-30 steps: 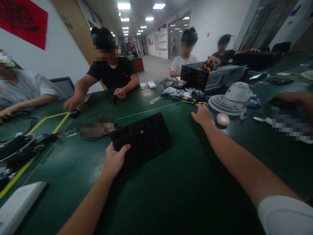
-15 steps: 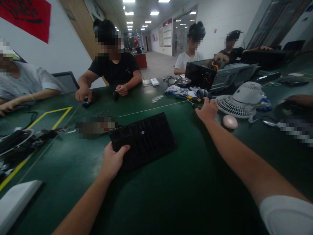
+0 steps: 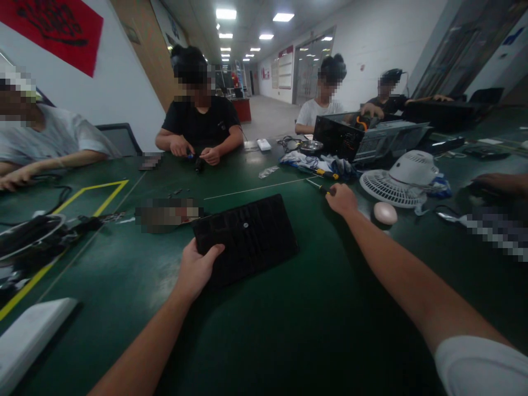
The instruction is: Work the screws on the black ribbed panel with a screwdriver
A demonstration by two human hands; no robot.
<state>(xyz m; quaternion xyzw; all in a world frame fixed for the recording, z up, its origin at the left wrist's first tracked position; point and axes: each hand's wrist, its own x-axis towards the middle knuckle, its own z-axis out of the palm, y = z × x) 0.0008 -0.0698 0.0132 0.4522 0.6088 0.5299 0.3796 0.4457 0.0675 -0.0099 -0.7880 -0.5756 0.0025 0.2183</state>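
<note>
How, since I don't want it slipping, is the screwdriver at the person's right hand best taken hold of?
Probably by the handle of the screwdriver, coming from the near right side, fingers curled around it. The handle is thicker and slants toward the person, while the thin shaft points away to the far left. The right hand grips that handle end.

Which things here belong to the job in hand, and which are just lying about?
Likely in the job:
black panel, held in left hand
screwdriver, in right hand

Apparently just lying about:
white fan
pink rounded object
yellow-and-black tool by the cloth
white slab, lower left
</note>
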